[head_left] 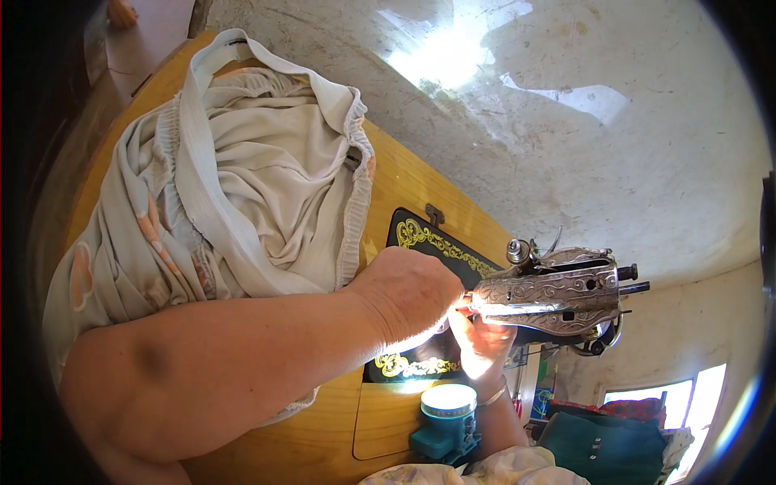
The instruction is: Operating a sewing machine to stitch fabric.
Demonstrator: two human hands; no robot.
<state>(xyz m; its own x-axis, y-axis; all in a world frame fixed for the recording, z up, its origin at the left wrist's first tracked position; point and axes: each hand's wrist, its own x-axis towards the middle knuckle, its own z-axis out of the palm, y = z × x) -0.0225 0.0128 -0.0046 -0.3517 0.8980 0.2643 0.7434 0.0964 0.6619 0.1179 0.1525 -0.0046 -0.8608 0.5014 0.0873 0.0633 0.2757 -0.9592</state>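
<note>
A sewing machine head (550,295) with an engraved silver faceplate stands at the right of a wooden table. My left hand (412,283) reaches across to its needle end, back of the hand toward me, fingers curled in and mostly hidden. My right hand (485,347) comes up from below to the same spot, thumb and fingers pinched close to the left fingertips. Glare and the left hand hide whatever is between them. Under both hands lies the machine's black bed (420,360) with yellow scrollwork. Left of the machine, a pale grey garment (267,178) with a gathered waistband lies bunched.
A teal device with a bright round white top (449,408) stands on the wooden table (396,162) near my right wrist. Behind the table is a stained grey surface (517,178) with bright light patches. Dark green cloth (602,449) lies at the lower right by a window.
</note>
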